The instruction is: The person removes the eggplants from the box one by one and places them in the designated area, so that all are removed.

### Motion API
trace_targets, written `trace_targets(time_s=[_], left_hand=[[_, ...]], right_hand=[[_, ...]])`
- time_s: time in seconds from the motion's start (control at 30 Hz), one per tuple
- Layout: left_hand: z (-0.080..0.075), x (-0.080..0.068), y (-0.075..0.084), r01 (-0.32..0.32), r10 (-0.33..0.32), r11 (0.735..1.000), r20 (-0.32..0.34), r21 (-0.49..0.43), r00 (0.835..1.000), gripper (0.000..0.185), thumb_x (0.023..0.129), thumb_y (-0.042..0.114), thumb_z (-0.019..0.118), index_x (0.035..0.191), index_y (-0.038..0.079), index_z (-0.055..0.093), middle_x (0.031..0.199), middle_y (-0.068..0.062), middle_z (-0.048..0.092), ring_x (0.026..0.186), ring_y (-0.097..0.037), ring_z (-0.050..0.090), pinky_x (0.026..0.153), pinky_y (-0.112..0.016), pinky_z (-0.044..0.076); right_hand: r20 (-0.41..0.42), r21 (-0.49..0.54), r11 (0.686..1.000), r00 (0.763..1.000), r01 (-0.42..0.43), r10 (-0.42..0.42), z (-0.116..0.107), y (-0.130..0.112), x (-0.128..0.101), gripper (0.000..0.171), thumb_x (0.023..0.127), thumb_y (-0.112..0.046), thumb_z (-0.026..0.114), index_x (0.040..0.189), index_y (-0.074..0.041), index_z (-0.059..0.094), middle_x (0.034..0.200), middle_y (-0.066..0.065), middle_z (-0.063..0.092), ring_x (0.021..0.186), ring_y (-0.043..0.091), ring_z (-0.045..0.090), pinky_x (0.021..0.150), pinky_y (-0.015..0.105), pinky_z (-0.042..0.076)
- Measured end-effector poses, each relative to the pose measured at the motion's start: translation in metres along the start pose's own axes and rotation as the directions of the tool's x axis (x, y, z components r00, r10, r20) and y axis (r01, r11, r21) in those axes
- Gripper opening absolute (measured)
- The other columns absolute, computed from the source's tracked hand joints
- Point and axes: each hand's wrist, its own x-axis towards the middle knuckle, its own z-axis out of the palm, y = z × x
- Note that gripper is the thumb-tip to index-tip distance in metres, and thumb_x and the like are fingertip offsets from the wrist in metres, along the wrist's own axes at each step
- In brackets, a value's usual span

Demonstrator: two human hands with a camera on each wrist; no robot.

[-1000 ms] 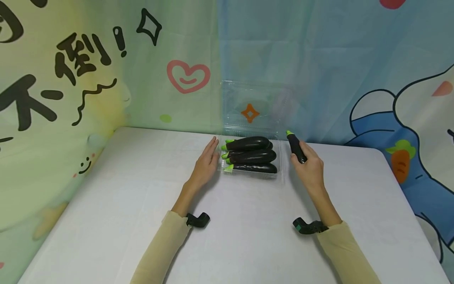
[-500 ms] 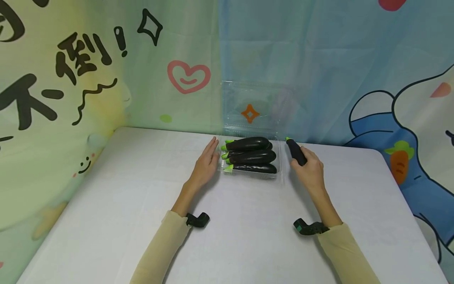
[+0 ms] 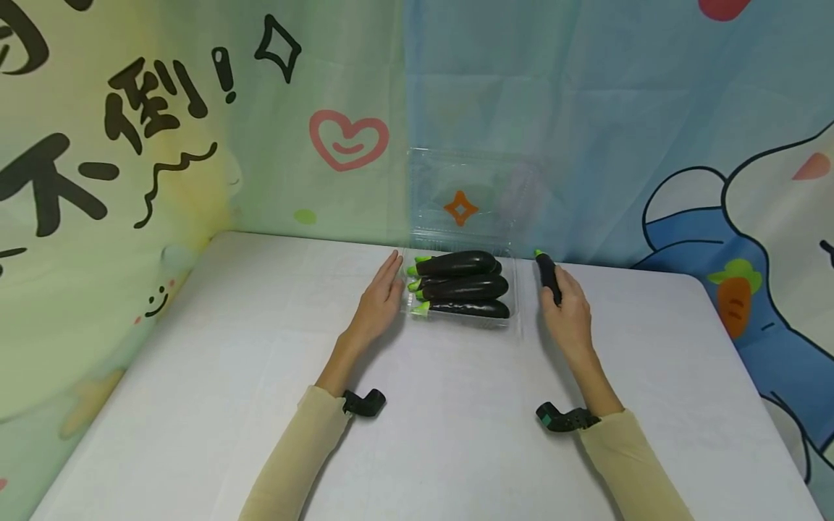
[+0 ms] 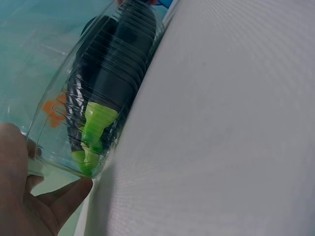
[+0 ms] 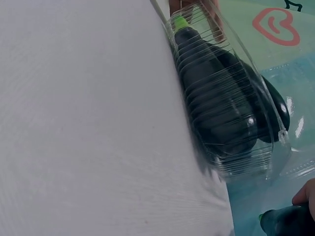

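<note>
Two hands | left (image 3: 378, 304) flat against tray (image 3: 515, 289) edge | right (image 3: 572, 312) grip pinching eggplant (image 3: 549, 277)

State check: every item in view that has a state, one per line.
clear clamshell box: lid open, standing upright behind the tray.
eggplants in box: stacked, lying sideways, stems left.
loose eggplant: outside the box, stem pointing away.
right hand: gripping the loose eggplant.
left hand: fingers straight, against the box's left side.
</note>
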Motion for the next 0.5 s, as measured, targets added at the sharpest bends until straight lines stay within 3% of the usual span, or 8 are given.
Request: trace_targets(time_s=[0.33, 0.5], left_hand=[[0.0005, 0.0007, 0.0003, 0.0, 0.0, 1.0, 0.003, 0.0, 1.0, 0.048, 0.099, 0.022, 0.031, 0.146, 0.013, 0.027, 0.155, 0.002, 0.02, 0.142, -0.012, 0.02, 0.115, -0.039, 0.024], [0.0004, 0.0004, 0.0017, 0.005, -0.005, 1.0, -0.003, -0.002, 1.0, 0.048, 0.099, 0.021, 0.032, 0.145, 0.012, 0.028, 0.154, 0.003, 0.02, 0.142, -0.012, 0.02, 0.115, -0.038, 0.023]], right_hand=[[-0.02, 0.01, 0.997, 0.997, -0.072, 0.073, 0.004, 0.005, 0.0026, 0.055, 0.087, -0.011, 0.051, 0.139, 0.0, 0.037, 0.142, 0.021, 0.038, 0.13, 0.039, 0.037, 0.105, 0.052, 0.032], [0.014, 0.0, 0.998, 0.998, -0.057, 0.057, 0.0045, 0.0078, 0.003, 0.057, 0.087, -0.012, 0.051, 0.14, 0.002, 0.034, 0.145, 0.021, 0.035, 0.134, 0.038, 0.032, 0.109, 0.051, 0.029]])
